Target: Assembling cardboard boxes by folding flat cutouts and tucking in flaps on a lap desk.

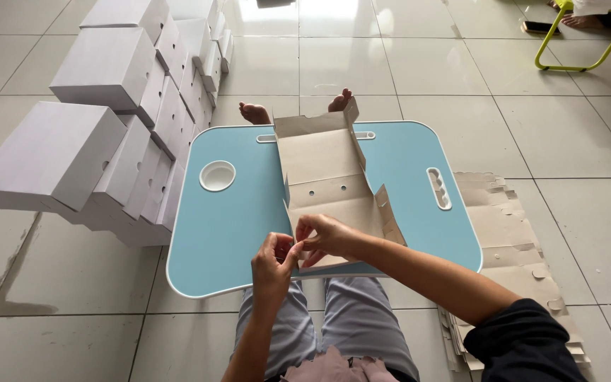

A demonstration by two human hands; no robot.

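Head view of a seated person folding a die-cut cardboard box blank (327, 180) on a light-blue lap table (235, 233). The blank lies along the table's centre line from 12 o'clock to 6 o'clock, brown inner face up, side flaps partly raised. Both hands meet at its near edge, at 6 o'clock: the left hand (274, 260) pinches a corner flap between thumb and fingers, and the right hand (325, 237) closes on the adjoining flap, fingertips touching the left. The step in hand appears to be the tucking of a near corner; the next move would call for holding the side wall upright while the tab is seated. At 9 to 11 o'clock, finished white boxes (107, 120) stand stacked on the tiled floor (518, 113). At 3 to 5 o'clock lies a pile of flat blanks (510, 240). At 1 o'clock stands a yellow-green chair frame (588, 42).
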